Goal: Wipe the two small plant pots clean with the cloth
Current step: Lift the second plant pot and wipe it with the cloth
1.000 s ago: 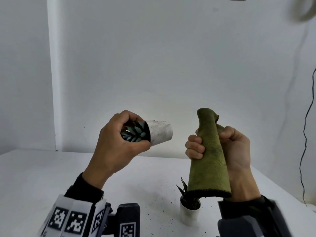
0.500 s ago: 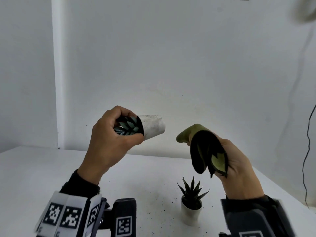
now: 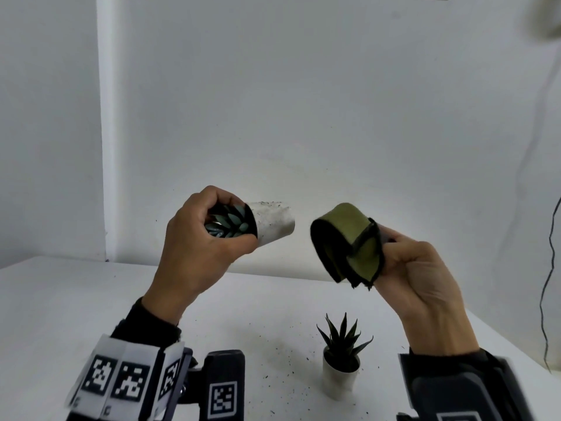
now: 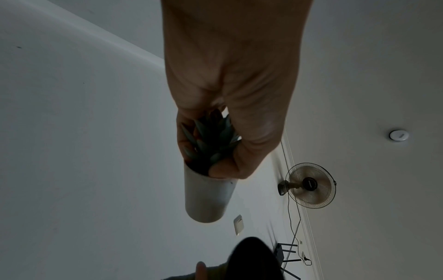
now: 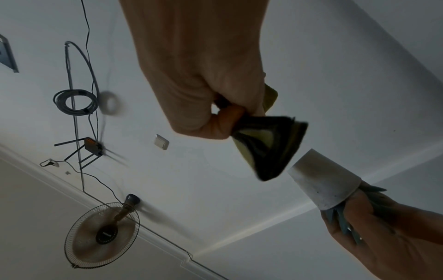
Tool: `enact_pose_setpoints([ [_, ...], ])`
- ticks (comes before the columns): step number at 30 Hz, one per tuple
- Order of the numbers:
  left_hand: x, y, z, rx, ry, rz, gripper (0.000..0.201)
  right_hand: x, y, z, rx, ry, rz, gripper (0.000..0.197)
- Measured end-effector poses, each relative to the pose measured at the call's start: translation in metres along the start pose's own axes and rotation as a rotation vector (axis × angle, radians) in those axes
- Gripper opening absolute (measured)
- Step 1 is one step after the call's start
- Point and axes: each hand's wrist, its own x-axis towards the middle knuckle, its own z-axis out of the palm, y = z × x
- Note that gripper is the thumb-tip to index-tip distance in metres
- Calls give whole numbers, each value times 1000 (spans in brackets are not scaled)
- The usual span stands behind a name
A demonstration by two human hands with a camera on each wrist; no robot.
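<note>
1. The left hand (image 3: pixel 200 247) is raised above the table (image 3: pixel 76 299). Its fingers and thumb are curled round the rim end of a small white pot (image 3: pixel 273 221), over the blue-green leaves (image 3: pixel 230 223) of the plant in it.
2. This held pot is tipped on its side, with the base pointing toward the right hand and the leaves toward the left palm. Dark specks are seen along its upper wall.
3. In the left wrist view the same pot (image 4: pixel 207 197) is seen projecting past the fingertips (image 4: pixel 223 168), which are pressed against its rim.
4. The right hand (image 3: pixel 422 278) is held at about the same height. A folded green cloth (image 3: pixel 349 238) with a dark edge is pinched between its thumb and curled fingers.
5. The cloth is bent into a loop whose rounded end faces the base of the held pot. A small gap is visible between the two in the head view; in the right wrist view the cloth (image 5: pixel 271 149) lies just beside the pot base (image 5: pixel 309 166), and contact cannot be confirmed.
6. The second pot (image 3: pixel 338 378), white with a dark spiky plant (image 3: pixel 343 341), stands upright on the table below the right hand, untouched by either hand.
7. Dark crumbs (image 3: pixel 291 360) are scattered on the table around the second pot.
8. A wall fan (image 5: pixel 103 235) and a cable (image 3: pixel 546 299) are seen in the background.
</note>
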Motion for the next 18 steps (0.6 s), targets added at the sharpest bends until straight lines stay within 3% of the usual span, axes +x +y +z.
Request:
enact_pose_setpoints([
  [2, 0, 0, 0, 3, 6, 1, 38, 3, 4, -2, 12, -3, 17, 67],
  [5, -1, 1, 0, -8, 12, 2, 39, 7, 8, 0, 371, 94, 107, 75],
  [9, 0, 1, 0, -11, 27, 8, 37, 4, 5, 6, 677, 318, 180, 52],
  [12, 0, 1, 0, -16, 28, 10, 38, 6, 4, 0, 563, 407, 211, 46],
  [15, 0, 1, 0, -24, 21, 9, 39, 7, 6, -1, 184, 479, 212, 31],
  [18, -1, 2, -1, -40, 18, 6, 43, 6, 6, -1, -90, 524, 127, 39],
])
